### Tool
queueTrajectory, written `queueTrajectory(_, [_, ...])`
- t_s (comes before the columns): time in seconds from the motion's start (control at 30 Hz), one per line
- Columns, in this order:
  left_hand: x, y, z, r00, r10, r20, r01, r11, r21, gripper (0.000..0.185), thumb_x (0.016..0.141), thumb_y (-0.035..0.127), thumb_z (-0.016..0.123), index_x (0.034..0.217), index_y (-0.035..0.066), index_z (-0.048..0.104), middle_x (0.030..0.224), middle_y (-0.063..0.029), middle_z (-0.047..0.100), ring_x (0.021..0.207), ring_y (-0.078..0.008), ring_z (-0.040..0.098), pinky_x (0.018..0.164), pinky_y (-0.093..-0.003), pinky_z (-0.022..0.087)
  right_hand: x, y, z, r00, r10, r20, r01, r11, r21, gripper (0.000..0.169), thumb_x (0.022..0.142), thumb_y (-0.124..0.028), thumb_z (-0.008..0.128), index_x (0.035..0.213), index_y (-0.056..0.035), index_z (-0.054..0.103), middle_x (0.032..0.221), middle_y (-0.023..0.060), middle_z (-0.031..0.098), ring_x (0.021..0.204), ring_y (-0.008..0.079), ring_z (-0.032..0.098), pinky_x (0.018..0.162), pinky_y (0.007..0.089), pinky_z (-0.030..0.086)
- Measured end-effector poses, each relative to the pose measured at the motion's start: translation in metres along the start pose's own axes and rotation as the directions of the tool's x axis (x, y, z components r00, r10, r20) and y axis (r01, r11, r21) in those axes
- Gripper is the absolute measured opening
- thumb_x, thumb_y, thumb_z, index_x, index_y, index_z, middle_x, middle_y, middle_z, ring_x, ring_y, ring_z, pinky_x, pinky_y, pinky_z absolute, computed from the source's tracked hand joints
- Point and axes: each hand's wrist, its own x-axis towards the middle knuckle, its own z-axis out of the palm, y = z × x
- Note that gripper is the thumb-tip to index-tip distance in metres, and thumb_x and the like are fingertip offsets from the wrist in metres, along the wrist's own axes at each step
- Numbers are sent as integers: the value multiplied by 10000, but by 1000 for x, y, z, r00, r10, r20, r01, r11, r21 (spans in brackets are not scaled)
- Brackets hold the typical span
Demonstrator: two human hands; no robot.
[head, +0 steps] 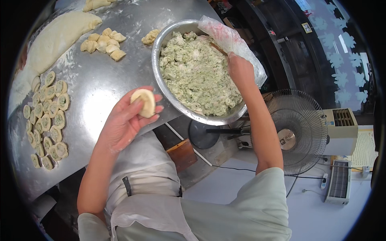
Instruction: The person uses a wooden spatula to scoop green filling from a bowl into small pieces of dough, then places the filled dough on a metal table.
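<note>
My left hand (126,117) holds a flattened round of dough (144,103), thumb pressed on its face, above the table's front edge. My right hand (241,67) grips a thin wooden stick or handle (218,48) at the right side of a large metal bowl (156,64). A pale green, chopped filling (199,75) nearly fills this bowl, and the stick's far end reaches over it. A crumpled clear plastic bag (230,36) with red marks drapes over the bowl's right rim. Left of my left hand, several filled dough pieces (46,120) with green centres lie in rows.
On the steel table (129,69) are a long dough mass (60,39), several cut dough lumps (105,43) and a small dough scrap (150,37) beside the bowl. Part of another person's hand (23,58) shows at the far left. A fan (292,132) stands right of my arm.
</note>
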Motion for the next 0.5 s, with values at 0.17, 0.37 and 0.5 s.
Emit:
queueTrajectory(0.17, [27, -5, 24, 997, 15, 81, -15, 1000, -1, 485, 1047, 191, 615, 1461, -20, 476, 1350, -176, 614, 1174, -252, 674, 952, -330, 612, 29, -1, 2, 998, -44, -41, 38, 989, -140, 179, 952, -100, 518, 1020, 0, 650, 870, 190, 719, 789, 368, 722, 675, 489, 569])
queueTrajectory(0.37, [54, -22, 36, 993, 92, 73, -92, 996, -14, 489, 1054, 231, 612, 1458, -15, 488, 1346, -174, 629, 1214, -258, 655, 1030, -361, 564, 40, 24, 12, 991, -73, 110, 84, 992, -98, 172, 953, -151, 544, 998, -37, 666, 835, 207, 713, 795, 422, 697, 709, 534, 548])
queueTrajectory(0.5, [61, -25, 37, 996, 77, 37, -75, 996, -56, 470, 1076, 262, 568, 1450, -12, 491, 1303, -152, 647, 1205, -251, 656, 1042, -387, 554, 33, 30, 20, 997, 13, 73, -11, 999, -31, 197, 989, -212, 555, 992, -53, 670, 828, 218, 709, 798, 426, 690, 709, 549, 534])
